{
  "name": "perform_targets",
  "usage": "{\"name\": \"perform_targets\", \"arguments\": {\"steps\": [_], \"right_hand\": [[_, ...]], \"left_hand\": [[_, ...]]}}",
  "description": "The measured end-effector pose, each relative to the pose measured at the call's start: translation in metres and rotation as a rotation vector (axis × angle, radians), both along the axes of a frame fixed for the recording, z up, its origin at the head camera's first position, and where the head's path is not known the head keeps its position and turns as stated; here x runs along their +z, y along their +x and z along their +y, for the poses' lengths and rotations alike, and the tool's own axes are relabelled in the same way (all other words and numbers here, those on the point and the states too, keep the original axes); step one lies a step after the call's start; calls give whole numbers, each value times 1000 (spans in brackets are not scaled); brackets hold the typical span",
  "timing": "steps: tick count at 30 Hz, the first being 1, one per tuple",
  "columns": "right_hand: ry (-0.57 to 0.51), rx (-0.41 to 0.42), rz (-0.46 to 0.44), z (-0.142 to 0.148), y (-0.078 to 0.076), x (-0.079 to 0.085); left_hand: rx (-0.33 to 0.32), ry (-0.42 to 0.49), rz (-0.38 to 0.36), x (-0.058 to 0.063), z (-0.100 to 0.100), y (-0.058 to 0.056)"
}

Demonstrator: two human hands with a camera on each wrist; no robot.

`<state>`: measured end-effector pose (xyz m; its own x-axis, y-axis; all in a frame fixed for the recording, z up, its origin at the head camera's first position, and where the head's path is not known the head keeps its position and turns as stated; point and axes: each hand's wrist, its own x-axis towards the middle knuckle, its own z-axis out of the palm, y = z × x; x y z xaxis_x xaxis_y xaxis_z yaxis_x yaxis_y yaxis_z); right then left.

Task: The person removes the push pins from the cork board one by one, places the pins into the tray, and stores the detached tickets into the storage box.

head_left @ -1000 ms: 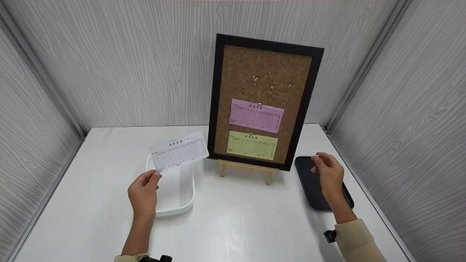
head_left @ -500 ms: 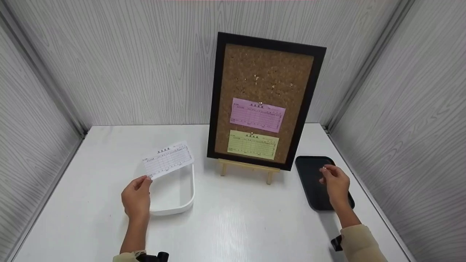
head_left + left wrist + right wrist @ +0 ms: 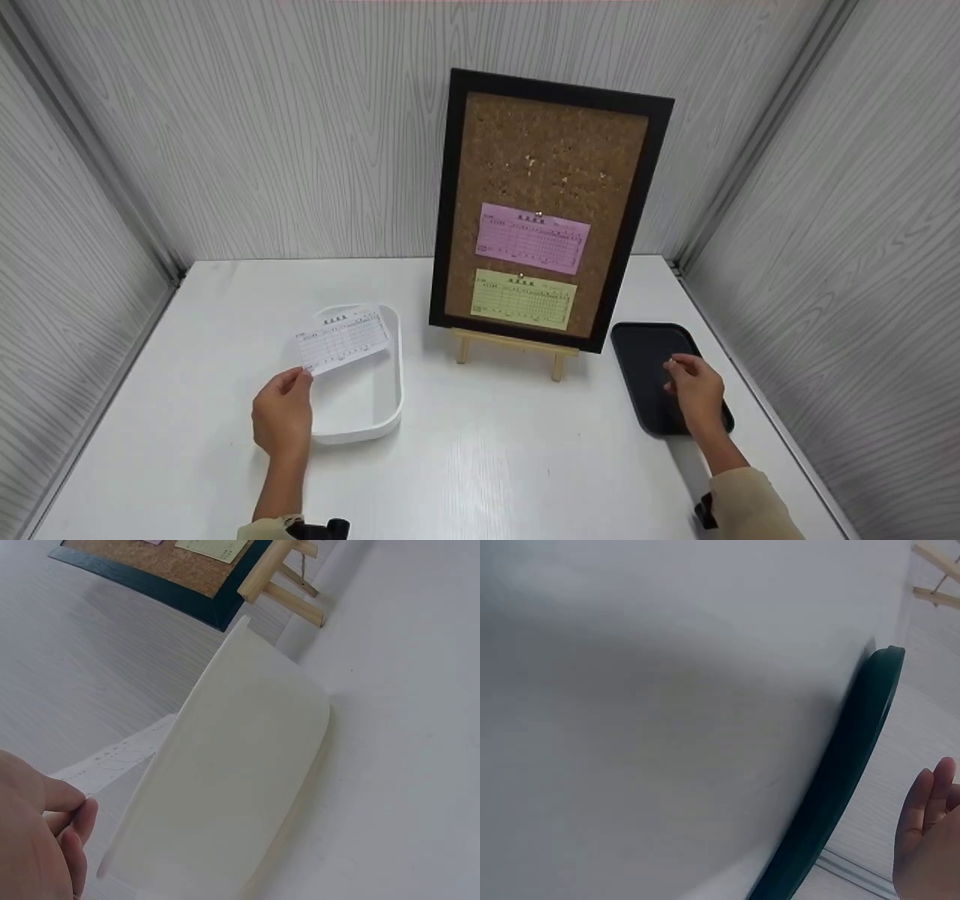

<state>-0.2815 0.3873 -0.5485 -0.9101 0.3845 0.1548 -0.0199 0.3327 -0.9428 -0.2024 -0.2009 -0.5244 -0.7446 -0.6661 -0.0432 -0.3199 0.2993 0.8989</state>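
My left hand (image 3: 283,412) pinches a white printed receipt slip (image 3: 345,341) by its lower left corner. The slip is tilted above a white plastic bin (image 3: 396,409); the left wrist view shows the bin's outer wall (image 3: 225,757) beside the fingers. Over a black tray (image 3: 637,375), my right hand (image 3: 697,394) has thumb and forefinger together on a small shiny pushpin (image 3: 673,362), mostly hidden by the fingertips. A framed corkboard (image 3: 555,142) bears a pink slip (image 3: 532,238) and a yellow slip (image 3: 523,300), each with a pin at its top edge.
A small wooden easel (image 3: 517,343) props the corkboard near the back wall (image 3: 300,135). Side panels close in the white table (image 3: 480,465) at left and right. The black tray lies close to the right panel.
The white slip and my left hand have shifted left and lower over the bin. My right hand has moved right and down, further over the black tray.
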Motion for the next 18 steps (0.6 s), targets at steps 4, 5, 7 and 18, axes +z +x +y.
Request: {"name": "perform_targets", "arguments": {"steps": [4, 5, 7, 18], "right_hand": [[6, 11, -22, 1, -1, -1], [9, 14, -30, 1, -1, -1], [6, 14, -48, 2, -2, -2], [129, 33, -150, 11, -4, -8]], "left_hand": [[-18, -58, -13, -2, 2, 0], [-26, -72, -14, -2, 3, 0], [-43, -95, -16, -2, 4, 0], [-170, -184, -71, 0, 5, 3]]}}
